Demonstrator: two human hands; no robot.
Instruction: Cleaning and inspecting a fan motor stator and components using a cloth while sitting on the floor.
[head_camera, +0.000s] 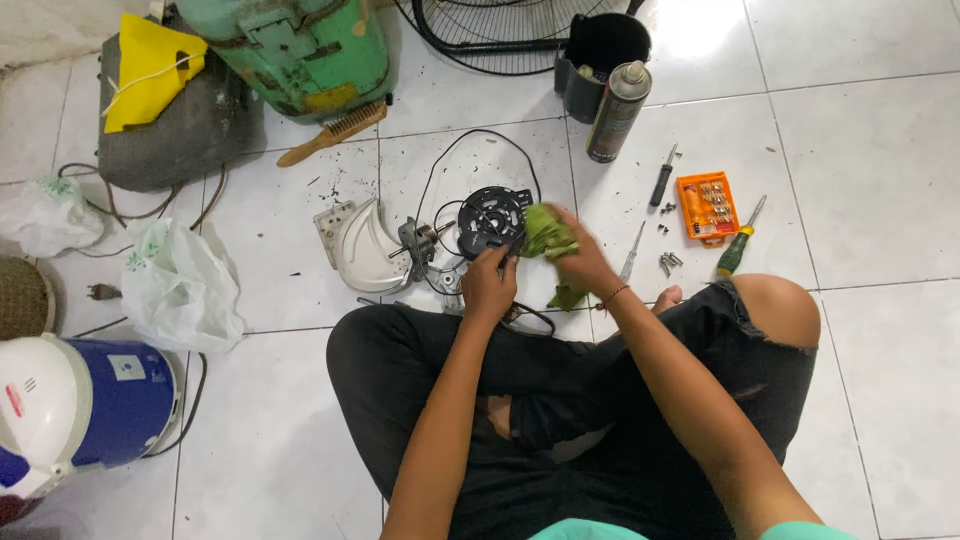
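**Green rag on black fan part, floor level**

Person sits cross-legged on white tiled floor (880, 180). Left hand (488, 285) closed around the near edge of a round black fan motor housing (492, 220), holding it just off the tiles in front of the knees. Right hand (583, 262) clenched on a crumpled green rag (548, 235), pressed against the housing's right side; rag sits between the two hands, touching the housing. Black cord (470, 140) loops out from the housing across the floor.

Just left of the housing: small metal motor (418, 240) and white curved plastic cover (360, 245). Right of the hands: loose screws (668, 262), screwdrivers (662, 178), orange bit case (706, 206). Beyond: spray can (617, 110), wooden wire brush (335, 132), fan grille (490, 35). Far left: white plastic bag (180, 285).
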